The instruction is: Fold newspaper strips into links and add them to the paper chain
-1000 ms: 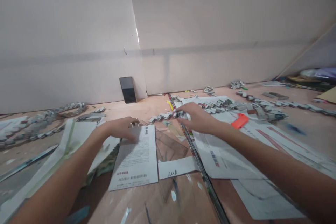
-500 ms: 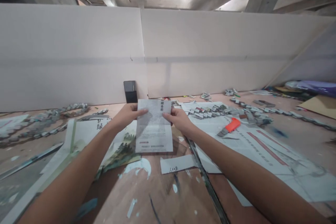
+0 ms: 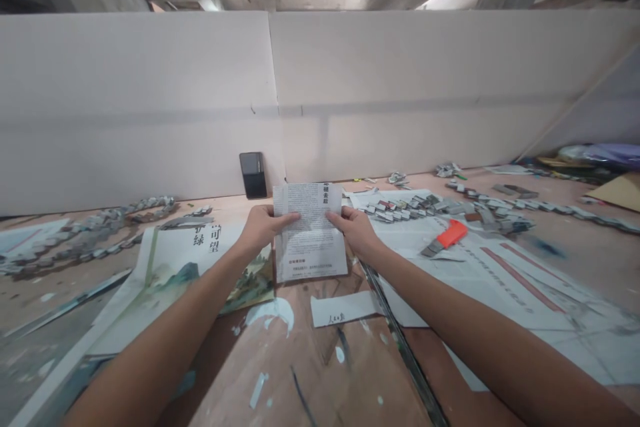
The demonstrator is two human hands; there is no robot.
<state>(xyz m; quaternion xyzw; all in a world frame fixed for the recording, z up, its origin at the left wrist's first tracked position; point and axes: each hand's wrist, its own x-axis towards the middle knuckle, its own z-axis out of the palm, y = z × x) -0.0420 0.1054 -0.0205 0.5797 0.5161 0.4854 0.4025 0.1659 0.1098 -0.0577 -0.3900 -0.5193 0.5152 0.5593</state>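
- The paper (image 3: 310,247) is held by its two sides, maybe to keep it flat and straight.
- It is in the middle, up over the table (image 3: 360,380).
- The phone (image 3: 253,175) leans on the far wall (image 3: 400,67), perhaps so it can stand.
- The red cutter (image 3: 447,238) lies on the right sheets (image 3: 470,268), maybe to be easy to reach.
- The left hand (image 3: 261,225) pinches the paper's left side, thumb in front.
- The right hand (image 3: 354,227) pinches its right side the same way.

Left forearm (image 3: 180,330) bare, slender; right forearm (image 3: 475,333) likewise bare, tapering toward wrist (image 3: 373,243); fingers (image 3: 287,219) bare.
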